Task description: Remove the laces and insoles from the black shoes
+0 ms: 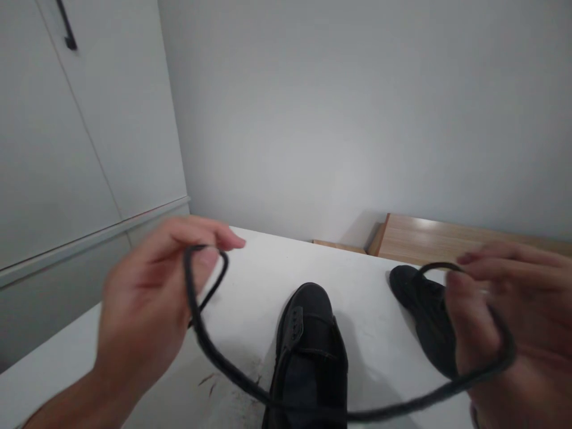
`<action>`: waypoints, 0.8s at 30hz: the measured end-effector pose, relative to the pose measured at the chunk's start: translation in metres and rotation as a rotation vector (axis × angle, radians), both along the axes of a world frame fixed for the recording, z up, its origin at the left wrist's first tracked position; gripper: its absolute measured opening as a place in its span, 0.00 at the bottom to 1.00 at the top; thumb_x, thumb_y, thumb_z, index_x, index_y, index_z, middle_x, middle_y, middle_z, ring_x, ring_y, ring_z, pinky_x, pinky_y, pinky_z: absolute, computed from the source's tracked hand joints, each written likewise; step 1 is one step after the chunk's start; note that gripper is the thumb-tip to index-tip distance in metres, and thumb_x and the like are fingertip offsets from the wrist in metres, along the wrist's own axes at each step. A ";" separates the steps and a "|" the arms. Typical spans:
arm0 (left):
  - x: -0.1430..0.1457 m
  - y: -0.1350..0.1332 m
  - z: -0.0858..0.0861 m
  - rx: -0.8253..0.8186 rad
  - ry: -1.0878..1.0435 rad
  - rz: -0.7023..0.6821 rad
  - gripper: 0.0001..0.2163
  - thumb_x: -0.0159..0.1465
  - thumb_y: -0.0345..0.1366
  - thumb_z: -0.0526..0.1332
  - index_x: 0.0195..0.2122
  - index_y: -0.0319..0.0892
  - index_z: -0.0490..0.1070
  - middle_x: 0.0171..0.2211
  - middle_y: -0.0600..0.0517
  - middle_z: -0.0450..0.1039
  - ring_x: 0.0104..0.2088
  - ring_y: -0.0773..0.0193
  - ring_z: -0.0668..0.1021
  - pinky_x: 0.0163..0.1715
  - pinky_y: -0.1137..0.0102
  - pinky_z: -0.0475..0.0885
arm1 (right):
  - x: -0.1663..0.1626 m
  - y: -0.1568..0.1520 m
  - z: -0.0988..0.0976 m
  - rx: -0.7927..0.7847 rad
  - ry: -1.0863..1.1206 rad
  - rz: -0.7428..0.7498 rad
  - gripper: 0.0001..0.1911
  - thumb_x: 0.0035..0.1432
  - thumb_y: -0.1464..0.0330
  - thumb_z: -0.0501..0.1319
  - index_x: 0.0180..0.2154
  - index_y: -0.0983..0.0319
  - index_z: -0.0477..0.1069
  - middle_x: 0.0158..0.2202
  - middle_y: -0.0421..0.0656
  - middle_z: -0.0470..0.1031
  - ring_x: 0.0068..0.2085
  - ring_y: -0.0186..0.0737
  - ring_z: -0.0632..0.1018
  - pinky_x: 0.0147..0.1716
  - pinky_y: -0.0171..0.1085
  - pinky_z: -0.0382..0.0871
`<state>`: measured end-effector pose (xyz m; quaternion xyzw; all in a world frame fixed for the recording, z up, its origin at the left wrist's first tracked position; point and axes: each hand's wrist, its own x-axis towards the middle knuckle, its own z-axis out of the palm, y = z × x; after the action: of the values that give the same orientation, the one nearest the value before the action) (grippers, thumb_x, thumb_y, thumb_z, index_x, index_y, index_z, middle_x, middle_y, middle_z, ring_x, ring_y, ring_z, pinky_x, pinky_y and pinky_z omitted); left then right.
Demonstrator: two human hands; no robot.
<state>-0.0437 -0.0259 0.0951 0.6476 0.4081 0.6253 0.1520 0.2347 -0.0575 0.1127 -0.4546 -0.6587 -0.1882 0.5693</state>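
Note:
A black shoelace [241, 378] hangs in a slack curve between my two raised hands. My left hand [156, 286] pinches one end part of it between thumb and fingers, and a short length loops down behind. The other end part is pinched in my right hand [504, 304], with a small loop standing above the thumb. Below the lace, a black shoe [308, 339] rests on the white table, toe pointing away. Its eyelet flaps lie apart with no lace in the visible holes. Partly behind my right hand lies a second black shoe [420, 310].
Dark smudges and reddish marks [208, 381] show on the white tabletop [254, 268] left of the nearer shoe. Beyond the table's far edge stands a wooden piece of furniture [429, 235] against the grey wall. A white cabinet [89, 119] with a dark handle is at the left.

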 end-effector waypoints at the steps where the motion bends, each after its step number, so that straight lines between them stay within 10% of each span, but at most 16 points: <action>1: 0.004 -0.002 0.005 -0.003 -0.045 -0.084 0.07 0.68 0.37 0.58 0.32 0.47 0.69 0.40 0.56 0.77 0.43 0.61 0.77 0.43 0.66 0.74 | -0.013 -0.001 0.005 -0.035 -0.007 0.061 0.05 0.63 0.70 0.61 0.39 0.54 0.67 0.43 0.46 0.67 0.45 0.50 0.72 0.47 0.51 0.63; 10: 0.023 -0.011 -0.003 -0.411 -0.286 -0.845 0.10 0.68 0.40 0.59 0.31 0.43 0.68 0.29 0.53 0.74 0.32 0.64 0.76 0.35 0.69 0.72 | -0.084 0.010 0.018 -0.262 -0.171 0.415 0.04 0.62 0.71 0.62 0.38 0.56 0.71 0.47 0.44 0.68 0.51 0.44 0.72 0.50 0.43 0.67; 16: -0.039 0.007 -0.019 -0.224 -0.124 -0.293 0.10 0.69 0.38 0.57 0.31 0.43 0.69 0.27 0.54 0.71 0.31 0.64 0.73 0.34 0.70 0.66 | -0.072 0.015 0.003 -0.711 -0.291 0.420 0.09 0.57 0.77 0.63 0.38 0.59 0.70 0.33 0.39 0.75 0.34 0.37 0.75 0.33 0.35 0.70; 24: -0.100 0.015 -0.068 -0.225 0.637 0.241 0.11 0.66 0.43 0.54 0.33 0.44 0.70 0.32 0.50 0.76 0.34 0.55 0.77 0.35 0.65 0.68 | -0.093 -0.003 -0.008 -1.207 -1.111 0.213 0.16 0.48 0.84 0.60 0.29 0.62 0.82 0.28 0.45 0.84 0.24 0.40 0.80 0.17 0.34 0.61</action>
<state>-0.1433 -0.0104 0.0271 0.7365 0.5748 0.3565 0.0125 0.1414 -0.0600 0.1049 -0.4579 -0.8715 0.0556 -0.1665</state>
